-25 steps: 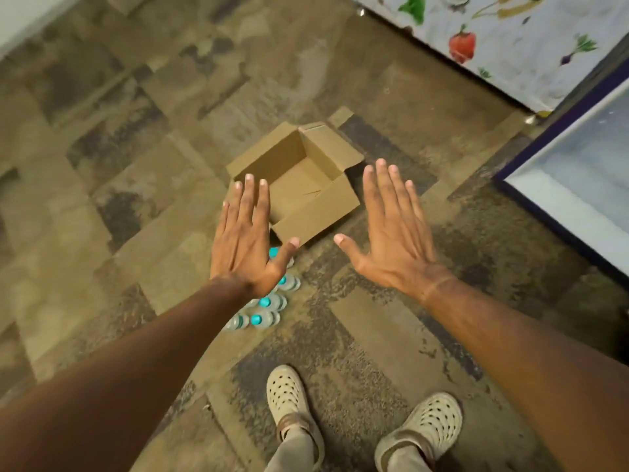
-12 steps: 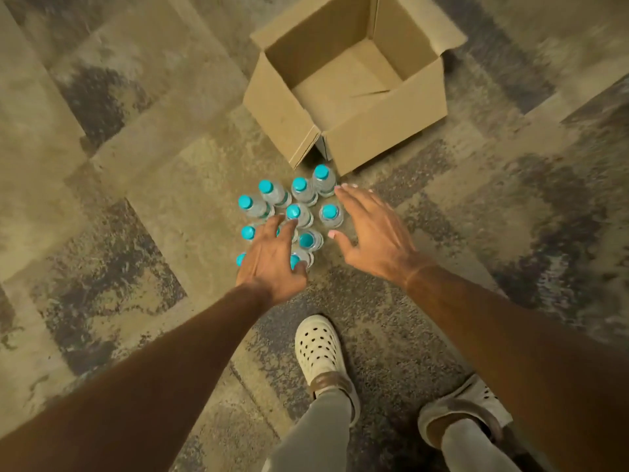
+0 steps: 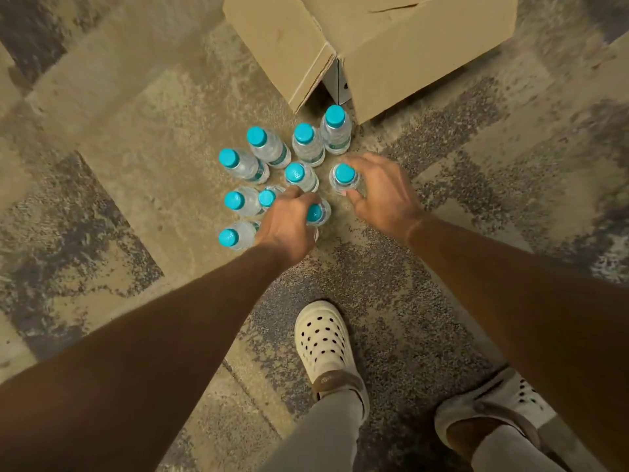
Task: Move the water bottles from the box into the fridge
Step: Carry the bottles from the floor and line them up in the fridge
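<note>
A cluster of water bottles (image 3: 272, 178) with turquoise caps is standing upright on the carpet floor (image 3: 119, 137), just in front of the cardboard box (image 3: 391, 56). None of the bottles are seen inside the box; its interior is mostly cut off by the top edge of the view, so its contents cannot be confirmed. The fridge is not being shown in this view.

The left hand (image 3: 287, 226) is being lowered over the near side of the cluster. Its fingers are curled around the neck of one bottle (image 3: 318, 212), whose cap is showing partly beneath the knuckles. Whether the grip is fully closed cannot be told, because the fingertips are hidden under the hand.

The right hand (image 3: 381, 195) is being positioned at a separate bottle (image 3: 344, 178) at the right edge of the group. The thumb and fingers are spread on either side of the cap and are only partly closed; firm contact is not being shown yet.

The task is judged to be at an early stage. About ten bottles are counted on the floor, all of them outside the fridge. No bottle is being lifted clear of the floor. All transfers to the fridge are judged to be outstanding, beginning with the two bottles now being reached for.
</note>
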Available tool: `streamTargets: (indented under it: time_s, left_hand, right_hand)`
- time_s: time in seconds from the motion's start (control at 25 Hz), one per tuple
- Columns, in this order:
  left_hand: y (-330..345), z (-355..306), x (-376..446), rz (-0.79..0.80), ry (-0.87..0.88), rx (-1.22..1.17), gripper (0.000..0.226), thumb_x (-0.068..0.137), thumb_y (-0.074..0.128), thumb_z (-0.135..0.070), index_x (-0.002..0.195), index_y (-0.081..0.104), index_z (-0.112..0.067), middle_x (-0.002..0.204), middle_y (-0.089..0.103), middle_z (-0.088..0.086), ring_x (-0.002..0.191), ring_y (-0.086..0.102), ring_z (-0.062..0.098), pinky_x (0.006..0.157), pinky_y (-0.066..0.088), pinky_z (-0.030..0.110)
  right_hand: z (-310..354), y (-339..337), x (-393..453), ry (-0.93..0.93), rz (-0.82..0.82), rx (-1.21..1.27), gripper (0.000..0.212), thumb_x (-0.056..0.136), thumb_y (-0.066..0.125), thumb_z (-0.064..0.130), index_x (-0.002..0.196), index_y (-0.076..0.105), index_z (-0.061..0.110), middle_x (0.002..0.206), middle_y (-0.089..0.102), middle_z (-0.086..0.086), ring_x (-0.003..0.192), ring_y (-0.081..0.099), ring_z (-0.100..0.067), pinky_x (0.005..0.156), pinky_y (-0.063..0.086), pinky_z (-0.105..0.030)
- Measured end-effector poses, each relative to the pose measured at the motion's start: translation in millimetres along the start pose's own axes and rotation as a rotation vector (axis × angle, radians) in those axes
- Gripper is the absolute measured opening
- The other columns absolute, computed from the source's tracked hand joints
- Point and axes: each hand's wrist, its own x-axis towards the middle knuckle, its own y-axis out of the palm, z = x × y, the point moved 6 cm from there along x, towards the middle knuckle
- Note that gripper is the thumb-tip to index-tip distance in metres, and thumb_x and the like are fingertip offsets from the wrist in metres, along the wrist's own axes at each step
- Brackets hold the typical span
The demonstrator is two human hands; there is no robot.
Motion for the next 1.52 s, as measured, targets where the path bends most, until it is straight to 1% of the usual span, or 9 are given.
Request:
streamTargets:
  time_s: [0.24,0.48,0.56,0.68,1.0,1.12,1.4,1.44,1.52]
  left_hand:
    - [5,0,11,-0.085,0.061,-0.098,0.039,0.075,0.078,-0.003,0.112,0.068,-0.008,0.107,0.063,0.009,0.095,0.062,0.026,0.086,0.055,0.042]
    - [-13,-15,9,-0.137,0.001,-0.195,0.031,0.075,0.079,-0.009,0.105,0.070,-0.009,0.099,0.067,0.008,0.085,0.065,0.021,0.079,0.058,0.039]
    - [-31,-33,7,-0.150,-0.017,-0.237,0.031,0.076,0.080,-0.011,0.105,0.070,-0.010,0.098,0.067,0.005,0.084,0.065,0.017,0.080,0.058,0.031]
    - [-62,-67,3,-0.167,-0.036,-0.287,0.037,0.078,0.080,-0.016,0.113,0.069,-0.010,0.099,0.064,-0.004,0.084,0.062,0.008,0.077,0.049,0.012]
    - [-135,-187,-13,-0.232,0.140,-0.263,0.037,0.078,0.080,-0.016,0.113,0.070,-0.012,0.108,0.067,0.000,0.091,0.065,0.014,0.084,0.054,0.023]
    - [-158,-242,-21,-0.247,0.201,-0.290,0.037,0.076,0.081,-0.017,0.111,0.070,-0.014,0.107,0.068,-0.002,0.091,0.067,0.014,0.087,0.056,0.028]
    - [-203,-401,-50,-0.209,0.474,-0.183,0.035,0.082,0.074,-0.006,0.115,0.069,-0.015,0.111,0.065,-0.006,0.094,0.063,0.007,0.083,0.043,0.002]
    - [-207,-428,-55,-0.201,0.512,-0.170,0.035,0.082,0.073,-0.005,0.115,0.069,-0.015,0.111,0.065,-0.006,0.094,0.063,0.007,0.083,0.042,0.001]
    - [-215,-477,-63,-0.191,0.575,-0.155,0.035,0.082,0.073,-0.005,0.115,0.069,-0.015,0.112,0.067,-0.005,0.094,0.064,0.008,0.087,0.048,0.011]
  right_hand:
    - [-1,0,14,-0.067,-0.081,0.104,0.045,0.083,0.074,0.010,0.126,0.062,0.007,0.117,0.067,-0.008,0.101,0.061,-0.017,0.095,0.052,-0.029]
    - [-16,-23,5,0.031,-0.189,0.283,0.043,0.082,0.076,0.011,0.123,0.063,0.005,0.115,0.068,-0.010,0.095,0.066,-0.016,0.084,0.059,-0.030]
    - [-24,-47,-4,0.100,-0.229,0.341,0.045,0.082,0.076,0.013,0.124,0.062,0.005,0.117,0.068,-0.009,0.095,0.066,-0.013,0.083,0.058,-0.025]
    - [-36,-91,-22,0.167,-0.305,0.443,0.046,0.080,0.077,0.013,0.123,0.063,0.004,0.115,0.069,-0.008,0.092,0.066,-0.010,0.080,0.057,-0.019]
    - [-63,-221,-88,0.230,-0.486,0.490,0.044,0.077,0.080,0.016,0.118,0.068,0.009,0.106,0.071,-0.002,0.087,0.067,-0.007,0.081,0.058,-0.022]
    - [-80,-274,-122,0.252,-0.567,0.492,0.044,0.076,0.081,0.018,0.117,0.069,0.010,0.103,0.071,0.002,0.085,0.067,-0.005,0.080,0.057,-0.018]
    - [-127,-397,-219,0.295,-0.778,0.505,0.037,0.075,0.081,0.017,0.111,0.072,0.013,0.101,0.070,0.008,0.081,0.066,-0.002,0.077,0.054,-0.011]
    - [-135,-417,-236,0.305,-0.809,0.500,0.038,0.075,0.081,0.017,0.112,0.072,0.013,0.101,0.069,0.009,0.081,0.065,-0.001,0.077,0.053,-0.010]
    - [-149,-451,-265,0.332,-0.852,0.497,0.039,0.076,0.081,0.017,0.113,0.071,0.014,0.102,0.069,0.009,0.081,0.065,0.001,0.076,0.052,-0.007]
